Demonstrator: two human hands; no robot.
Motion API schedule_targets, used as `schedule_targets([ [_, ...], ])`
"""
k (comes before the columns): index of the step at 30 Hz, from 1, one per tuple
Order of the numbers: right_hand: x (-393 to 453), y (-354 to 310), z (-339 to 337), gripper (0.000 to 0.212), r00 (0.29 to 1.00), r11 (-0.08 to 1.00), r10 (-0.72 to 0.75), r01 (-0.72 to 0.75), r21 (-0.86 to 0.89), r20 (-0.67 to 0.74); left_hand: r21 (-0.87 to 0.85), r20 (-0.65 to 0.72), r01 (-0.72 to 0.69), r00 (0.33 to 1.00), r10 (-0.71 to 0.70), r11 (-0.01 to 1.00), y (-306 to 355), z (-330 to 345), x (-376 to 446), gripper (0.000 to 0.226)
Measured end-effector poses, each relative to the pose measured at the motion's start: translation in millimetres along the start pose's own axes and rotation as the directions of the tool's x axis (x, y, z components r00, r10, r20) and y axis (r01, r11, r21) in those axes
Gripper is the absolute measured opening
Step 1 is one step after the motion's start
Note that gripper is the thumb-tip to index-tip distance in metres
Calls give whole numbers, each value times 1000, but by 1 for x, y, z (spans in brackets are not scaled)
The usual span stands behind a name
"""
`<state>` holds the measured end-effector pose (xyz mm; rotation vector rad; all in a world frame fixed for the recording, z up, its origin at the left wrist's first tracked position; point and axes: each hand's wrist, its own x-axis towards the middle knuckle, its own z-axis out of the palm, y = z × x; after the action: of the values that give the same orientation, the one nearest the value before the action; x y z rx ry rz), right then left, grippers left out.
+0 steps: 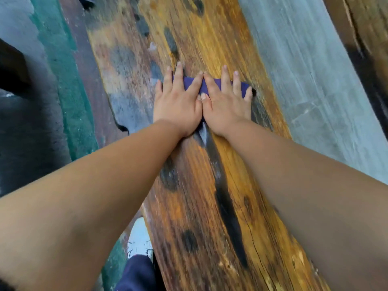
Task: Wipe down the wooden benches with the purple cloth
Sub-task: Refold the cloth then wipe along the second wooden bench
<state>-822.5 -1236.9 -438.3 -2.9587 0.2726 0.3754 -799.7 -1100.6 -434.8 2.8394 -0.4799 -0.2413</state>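
Observation:
A long wooden bench, orange-brown with dark knots and a dark streak, runs from the bottom right up to the top middle. A purple cloth lies flat across it, mostly hidden under both hands. My left hand presses on the cloth's left part with fingers spread. My right hand presses on its right part, thumb touching the left thumb. The view is blurred by motion.
A grey concrete floor lies to the right of the bench. A second wooden bench shows at the top right. A green and dark ground strip runs on the left. My white shoe and dark trouser leg stand beside the bench.

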Motion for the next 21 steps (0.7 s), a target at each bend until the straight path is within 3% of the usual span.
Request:
schedule_targets([
  [13,150,-2,-32,59,996,999,31,-33,-18,-83,16,-7,-54,999,54,998,-25,-20,159,58],
  [21,183,0,-41,58,993,998,51,-54,-25,-104,29,17,-98,995,98,995,-27,-28,198,58],
])
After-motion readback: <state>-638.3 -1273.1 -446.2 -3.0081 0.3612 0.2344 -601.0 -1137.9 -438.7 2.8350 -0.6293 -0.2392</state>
